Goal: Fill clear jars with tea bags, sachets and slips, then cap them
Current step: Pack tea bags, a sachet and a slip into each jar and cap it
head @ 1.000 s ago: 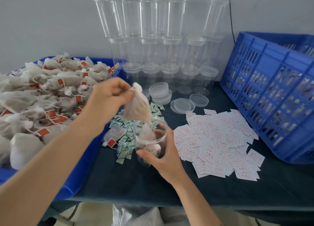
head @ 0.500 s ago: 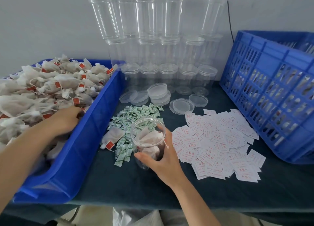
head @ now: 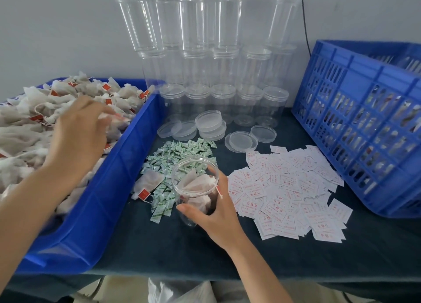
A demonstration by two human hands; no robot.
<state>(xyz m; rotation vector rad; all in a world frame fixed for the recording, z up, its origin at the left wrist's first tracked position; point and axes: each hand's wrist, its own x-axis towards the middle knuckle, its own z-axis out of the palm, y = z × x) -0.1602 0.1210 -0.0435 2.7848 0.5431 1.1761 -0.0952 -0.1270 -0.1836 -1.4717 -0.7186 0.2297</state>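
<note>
Right hand [head: 216,214] grips the jar [head: 193,184]; left hand [head: 77,129], blurred among tea bags [head: 22,120], grasp unclear.

I'm seeing off-white tea bags [head: 25,132] with red tags [head: 106,87], their tray [head: 109,200] bright blue. Sachets [head: 182,152] green on white, slips [head: 284,189] white with red print. The jar [head: 182,189] is clear, the cloth [head: 159,245] dark navy, the crate [head: 355,79] blue, slotted in a grid.

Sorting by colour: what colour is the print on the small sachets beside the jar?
Green on white: small paper sachets beside the clear plastic jar, head view.
</note>
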